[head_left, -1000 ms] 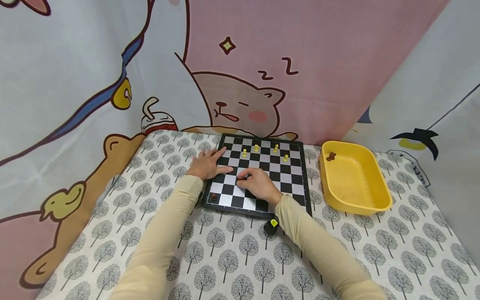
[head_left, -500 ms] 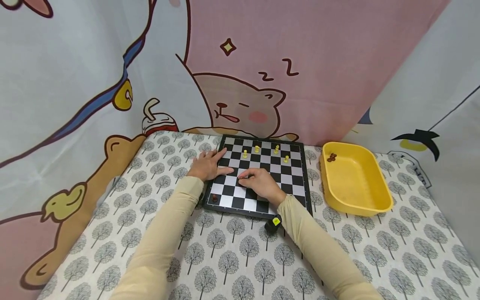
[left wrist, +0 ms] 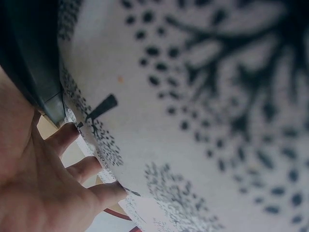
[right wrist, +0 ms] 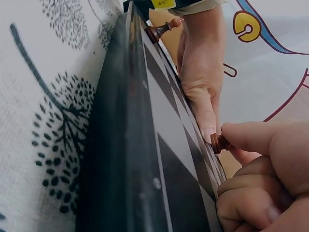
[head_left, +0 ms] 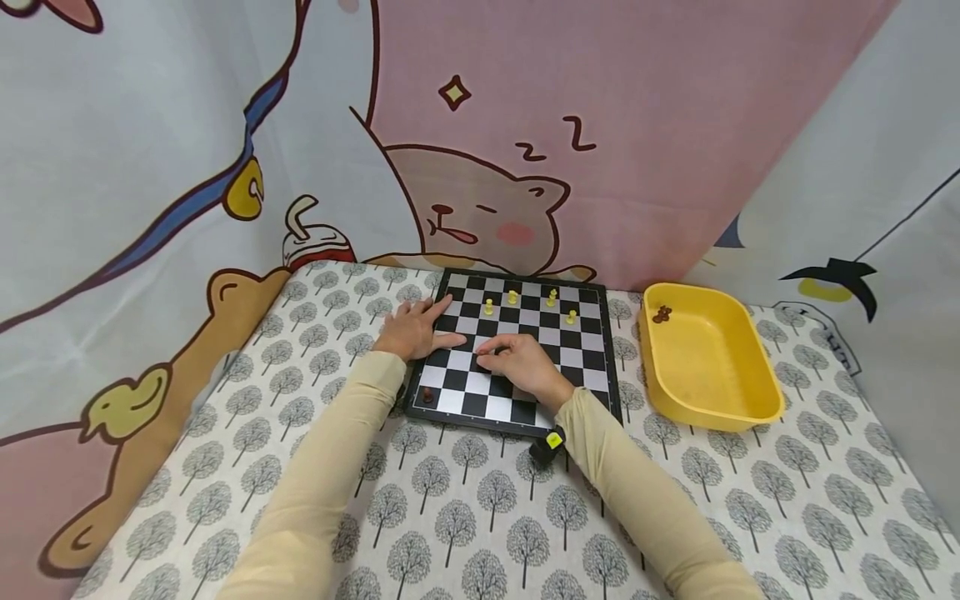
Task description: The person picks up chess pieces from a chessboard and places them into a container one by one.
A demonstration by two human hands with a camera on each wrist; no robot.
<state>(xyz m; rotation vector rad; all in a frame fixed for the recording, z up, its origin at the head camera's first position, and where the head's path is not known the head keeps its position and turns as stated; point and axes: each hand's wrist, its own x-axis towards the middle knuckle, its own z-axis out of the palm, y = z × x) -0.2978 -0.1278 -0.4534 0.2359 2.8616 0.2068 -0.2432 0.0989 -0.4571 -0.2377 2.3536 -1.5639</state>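
Four yellow pieces [head_left: 489,307]: standing on the far half of the chessboard [head_left: 491,408]; I find them in the head view only.
Dark brown piece [right wrist: 220,143]: pinched by the fingers of my right hand [head_left: 525,367], near the board's middle; the right wrist view shows its ringed base toward the board, while the head view leaves it mostly hidden. Whether base and square touch, I cannot tell.
My left hand [head_left: 411,333]: fingers spread at the board's left edge, thumb and index finger over squares; the left wrist view adds three fingers, apart, over the tree-print cloth [left wrist: 130,121].
Corner piece [head_left: 427,395]: dark, upright, near left corner; the right wrist view adds a paler, rounded top.
Yellow basin [head_left: 712,358]: on the table, right of the board, brown pieces [head_left: 662,314] clustered in its far left corner; head view only.
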